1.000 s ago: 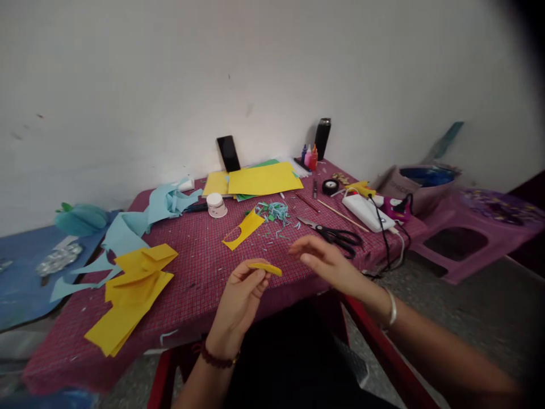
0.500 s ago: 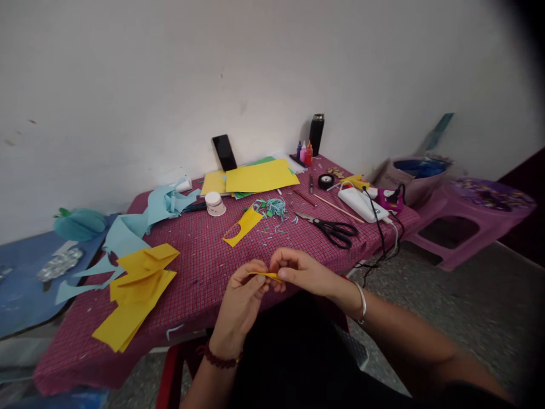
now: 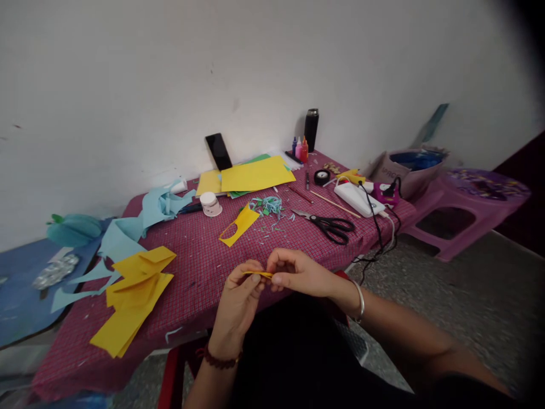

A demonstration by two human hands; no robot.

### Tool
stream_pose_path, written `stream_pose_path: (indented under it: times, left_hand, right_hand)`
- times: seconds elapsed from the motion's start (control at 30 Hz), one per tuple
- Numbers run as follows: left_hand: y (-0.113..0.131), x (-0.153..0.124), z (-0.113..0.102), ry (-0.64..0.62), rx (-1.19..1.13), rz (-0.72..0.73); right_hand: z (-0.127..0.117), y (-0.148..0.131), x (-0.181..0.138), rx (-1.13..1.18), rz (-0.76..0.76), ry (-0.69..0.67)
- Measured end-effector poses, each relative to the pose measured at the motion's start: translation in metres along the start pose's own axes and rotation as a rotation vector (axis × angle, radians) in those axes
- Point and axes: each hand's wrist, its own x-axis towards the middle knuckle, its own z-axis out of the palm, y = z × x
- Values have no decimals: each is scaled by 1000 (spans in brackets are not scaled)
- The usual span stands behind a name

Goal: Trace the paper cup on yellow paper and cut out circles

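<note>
A small yellow paper piece [image 3: 258, 274], seen almost edge-on, is pinched between both hands above the table's front edge. My left hand [image 3: 242, 289] grips its left end with the thumb on top. My right hand [image 3: 300, 274] closes thumb and fingers on its right end. Beyond the hands lie a yellow paper offcut [image 3: 239, 225] with a rounded cutout and a heap of thin blue and green paper shreds [image 3: 269, 207]. Black-handled scissors [image 3: 327, 225] lie to the right, their blades partly apart.
Folded yellow paper [image 3: 136, 295] and light-blue scraps [image 3: 123, 236] cover the table's left side. Yellow sheets [image 3: 258, 174], a leaning phone [image 3: 218, 151], a paper cup [image 3: 210, 204] and a black bottle [image 3: 311, 129] stand toward the wall. A white power strip [image 3: 358, 199] with cables sits right, near a pink stool [image 3: 464, 210].
The whole view has shifted slightly, so the table's contents appear a little further left. Both hands keep hold of the yellow paper piece, with little change in their grip.
</note>
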Motion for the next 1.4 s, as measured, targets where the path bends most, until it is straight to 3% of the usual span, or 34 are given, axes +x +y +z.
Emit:
stream_pose_path:
  times: [0.5,0.7,0.83,0.9,1.0,1.17,1.4]
  left_hand:
    - [-1,-1,-2,-123,-2,11]
    - [-5,0,-6,-29,8,34]
    - [-2,-5,-4,-41,39,28]
    - [1,-8,-2,-88,49,32]
    - [5,-10,2,-34,127,54]
    - [5,-12,8,66,196,73]
    - [5,-11,11,34,143,96]
  right_hand:
    - [-1,2,-1,115,54,-19]
    - [3,3,-2,-63,-40,74]
    - [4,0,-3,-385,-200,244]
    - [4,-2,-3,-534,-252,262]
    - [4,-1,-5,-611,-275,242]
    - [4,6,-4,-485,-217,236]
    - [6,12,0,-71,-52,205]
